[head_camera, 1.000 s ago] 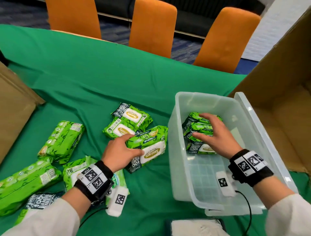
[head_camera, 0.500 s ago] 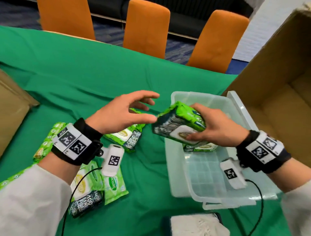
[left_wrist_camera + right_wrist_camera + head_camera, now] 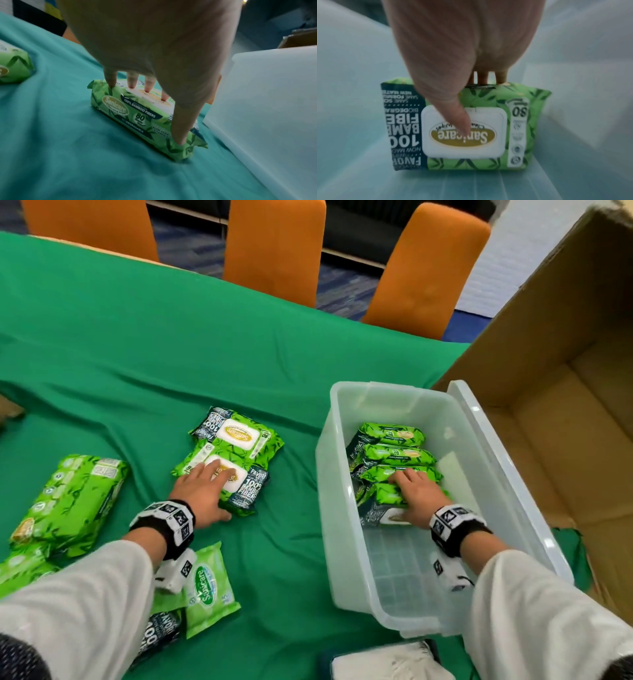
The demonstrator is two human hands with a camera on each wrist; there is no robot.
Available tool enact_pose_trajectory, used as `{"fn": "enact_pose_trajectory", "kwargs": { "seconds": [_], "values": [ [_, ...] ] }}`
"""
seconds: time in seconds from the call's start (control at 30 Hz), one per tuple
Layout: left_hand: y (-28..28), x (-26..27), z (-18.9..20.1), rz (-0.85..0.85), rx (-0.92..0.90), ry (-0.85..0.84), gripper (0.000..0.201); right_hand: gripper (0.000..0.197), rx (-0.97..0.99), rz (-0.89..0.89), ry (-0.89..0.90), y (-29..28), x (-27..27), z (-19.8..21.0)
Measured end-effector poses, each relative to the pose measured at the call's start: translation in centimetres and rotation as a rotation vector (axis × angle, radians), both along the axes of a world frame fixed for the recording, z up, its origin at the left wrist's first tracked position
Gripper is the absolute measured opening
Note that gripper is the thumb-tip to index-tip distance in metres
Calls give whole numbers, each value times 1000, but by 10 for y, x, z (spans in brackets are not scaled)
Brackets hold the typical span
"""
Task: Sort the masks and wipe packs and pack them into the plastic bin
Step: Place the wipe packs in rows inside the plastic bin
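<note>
Wipe pack stands on edge in the plastic bin, lower right, pinched by your right hand.
Your left hand clamps a table pack; release carelessly and the bin row may topple.

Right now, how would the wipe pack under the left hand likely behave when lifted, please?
The wipe pack looks soft: its film dents under the left hand. The glossy wrapper may be slippery. Being flat and blocky, it should not roll.

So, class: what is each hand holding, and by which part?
Left hand: table wipe pack, across its top. Right hand: upright bin pack, by its top edge.
</note>
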State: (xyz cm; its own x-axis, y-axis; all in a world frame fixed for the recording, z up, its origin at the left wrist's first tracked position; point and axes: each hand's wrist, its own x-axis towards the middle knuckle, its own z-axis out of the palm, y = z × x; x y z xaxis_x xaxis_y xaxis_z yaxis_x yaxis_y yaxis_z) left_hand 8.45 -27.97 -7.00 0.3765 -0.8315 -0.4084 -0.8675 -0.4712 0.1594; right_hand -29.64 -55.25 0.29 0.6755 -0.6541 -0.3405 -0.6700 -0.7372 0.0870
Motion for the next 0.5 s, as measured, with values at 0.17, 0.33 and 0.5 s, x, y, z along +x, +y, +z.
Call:
{"fn": "enact_pose_trajectory", "kwargs": {
  "seconds": [0.17,0.33,0.5],
  "values": [
    [6,2,0,-72,-35,-146,101,102,-166,-94,-89,9,-11,-30],
    [-15,21,13,-147,31,-292,115,104,-139,-131,-3,10,-5,-24],
    [-27,29,8,-196,122,-239,122,100,88,-307,-163,14,14,14]
  ]
}}
